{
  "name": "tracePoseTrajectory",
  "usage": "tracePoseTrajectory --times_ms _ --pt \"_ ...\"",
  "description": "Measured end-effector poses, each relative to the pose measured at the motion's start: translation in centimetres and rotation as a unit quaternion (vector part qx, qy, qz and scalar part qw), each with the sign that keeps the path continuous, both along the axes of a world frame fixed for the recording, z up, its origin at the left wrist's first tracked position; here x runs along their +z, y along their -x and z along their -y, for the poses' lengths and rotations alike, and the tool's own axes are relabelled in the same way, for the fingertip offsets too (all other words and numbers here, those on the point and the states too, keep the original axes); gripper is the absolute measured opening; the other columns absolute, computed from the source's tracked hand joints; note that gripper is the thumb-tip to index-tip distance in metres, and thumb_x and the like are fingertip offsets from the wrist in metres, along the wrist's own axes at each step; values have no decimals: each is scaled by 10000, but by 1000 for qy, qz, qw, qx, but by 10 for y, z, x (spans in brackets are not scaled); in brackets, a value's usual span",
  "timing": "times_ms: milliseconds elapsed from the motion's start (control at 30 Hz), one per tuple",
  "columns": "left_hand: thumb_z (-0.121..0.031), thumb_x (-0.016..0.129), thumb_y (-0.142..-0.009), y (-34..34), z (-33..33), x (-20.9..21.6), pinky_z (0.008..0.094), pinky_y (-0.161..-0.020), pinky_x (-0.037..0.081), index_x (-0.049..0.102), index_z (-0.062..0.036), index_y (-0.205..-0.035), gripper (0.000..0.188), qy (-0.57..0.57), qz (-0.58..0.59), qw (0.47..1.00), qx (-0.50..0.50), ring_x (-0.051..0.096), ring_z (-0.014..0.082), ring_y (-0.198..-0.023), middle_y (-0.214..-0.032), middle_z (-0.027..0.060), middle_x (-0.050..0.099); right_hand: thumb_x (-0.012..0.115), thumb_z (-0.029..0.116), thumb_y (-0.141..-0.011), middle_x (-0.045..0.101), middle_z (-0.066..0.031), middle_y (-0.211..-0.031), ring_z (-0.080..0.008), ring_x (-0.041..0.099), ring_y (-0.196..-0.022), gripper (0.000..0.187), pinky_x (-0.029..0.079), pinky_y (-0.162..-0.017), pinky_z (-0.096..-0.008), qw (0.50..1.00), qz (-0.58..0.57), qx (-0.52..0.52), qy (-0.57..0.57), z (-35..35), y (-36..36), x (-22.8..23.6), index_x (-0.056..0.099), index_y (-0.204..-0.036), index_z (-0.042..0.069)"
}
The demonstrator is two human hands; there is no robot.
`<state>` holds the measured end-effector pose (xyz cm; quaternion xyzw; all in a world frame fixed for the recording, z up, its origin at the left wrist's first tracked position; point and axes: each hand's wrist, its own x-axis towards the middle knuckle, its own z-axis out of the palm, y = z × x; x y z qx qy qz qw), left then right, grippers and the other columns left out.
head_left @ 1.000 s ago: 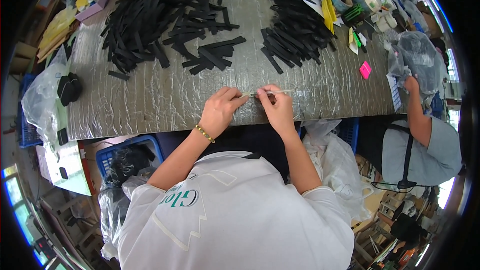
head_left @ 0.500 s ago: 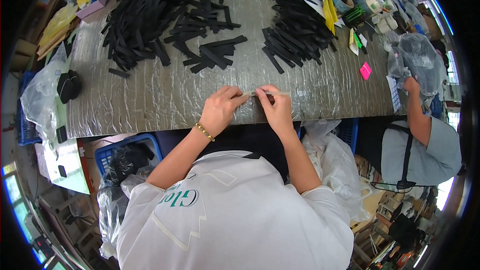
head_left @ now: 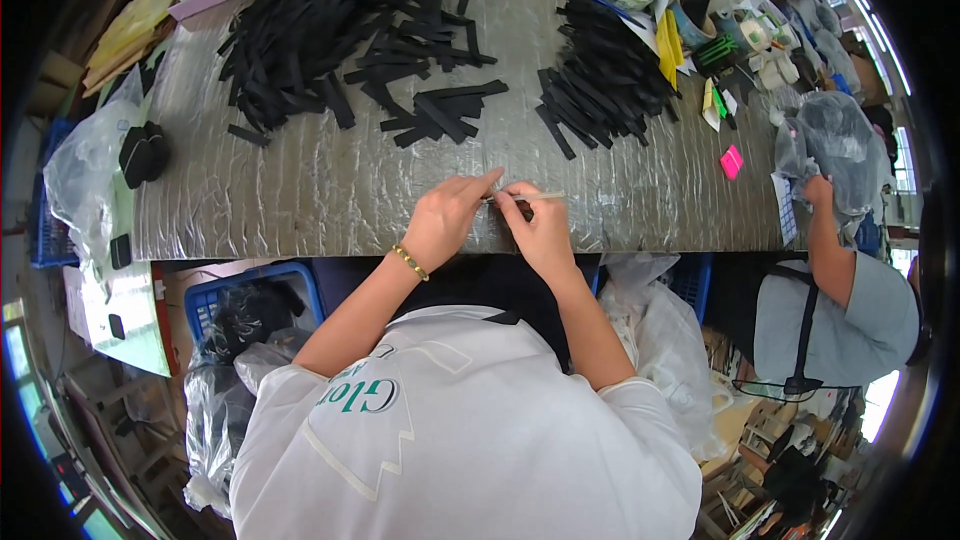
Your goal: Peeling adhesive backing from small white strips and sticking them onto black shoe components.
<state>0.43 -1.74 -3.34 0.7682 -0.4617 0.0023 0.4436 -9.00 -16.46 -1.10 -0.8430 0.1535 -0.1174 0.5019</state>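
My two hands meet near the front edge of the table, fingertips almost touching. My right hand (head_left: 542, 235) is closed, thumb against fingers, on a thin pale strip (head_left: 545, 196) that sticks out to the right past the knuckles. My left hand (head_left: 443, 218) is closed too, its index finger stretched toward the right fingertips; whatever lies in its pinch is hidden. A beaded bracelet (head_left: 409, 262) circles the left wrist. Beyond the hands lie a large heap of black strips (head_left: 300, 30), a small group of black strips (head_left: 445, 112) and another pile of black strips (head_left: 610, 80).
A pink piece (head_left: 731, 162) lies on the right of the table (head_left: 250, 190). Tape rolls, cups and papers crowd the back right. Blue baskets (head_left: 205, 295) and plastic bags stand below the front edge. A co-worker (head_left: 835, 315) at the right touches a clear bag (head_left: 838, 140).
Both hands have come slightly nearer each other. The left index finger has straightened and lifted, and the right hand with the pale strip has shifted a little left and toward me.
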Motion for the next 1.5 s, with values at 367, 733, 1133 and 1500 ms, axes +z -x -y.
tracePoseTrajectory --times_ms 367,733,1133,1500 --pt "25 621 -854 -2 0 3 421 -770 550 639 -53 -1262 416 -18 -24 1000 -3 673 323 -887 -950 146 704 639 56 -944 682 -156 -885 -304 670 -789 111 518 -726 -358 998 25 34 49 6 0 1 690 -950 -42" --pt "-1 691 -834 -9 -3 8 416 -806 534 655 -38 -1056 229 58 2 998 -12 654 345 -929 -1015 133 694 655 66 -901 545 -132 -1146 -347 568 -1064 193 441 -904 -438 975 33 101 197 27 1 -2 610 -1083 20" --pt "14 722 -829 -44 -53 22 345 -772 542 667 4 -951 134 69 -91 985 132 681 298 -858 -959 126 697 706 144 -881 606 -102 -1089 -313 594 -1005 185 457 -863 -429 947 75 87 301 42 11 -7 706 -1023 25" --pt "2 716 -843 -43 -63 22 336 -788 543 667 3 -952 119 93 -86 975 181 690 296 -889 -993 120 712 745 151 -835 585 -122 -978 -320 591 -930 214 473 -827 -415 939 101 41 327 0 -80 -24 662 -979 17"
